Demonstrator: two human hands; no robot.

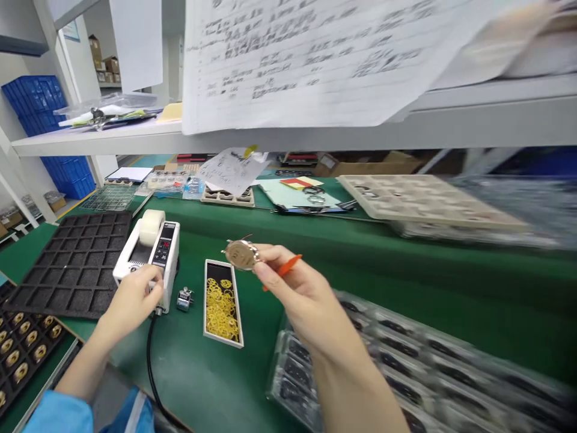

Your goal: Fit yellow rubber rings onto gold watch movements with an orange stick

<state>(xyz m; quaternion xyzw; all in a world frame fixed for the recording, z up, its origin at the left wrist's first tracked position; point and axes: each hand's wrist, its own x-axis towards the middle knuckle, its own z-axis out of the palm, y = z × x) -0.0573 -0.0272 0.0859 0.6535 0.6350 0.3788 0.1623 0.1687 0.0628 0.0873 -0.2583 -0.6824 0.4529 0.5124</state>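
My right hand is closed, pinching a round metal watch case by its edge, with the flat face toward me. Between the fingers of that hand also sits a pointed orange tool. My left hand is at the front of a white electric tape dispenser, its fingers curled together. What those fingers grip, if anything, is hidden. A roll of whitish tape sits on top of the dispenser. Right of it stands a small metal tally counter.
A white box of yellow rings stands mid-table. A black compartment tray lies left, with a tray of gold round parts nearer. Clear plastic trays with dark parts lie right. A shelf with hanging handwritten paper crosses above.
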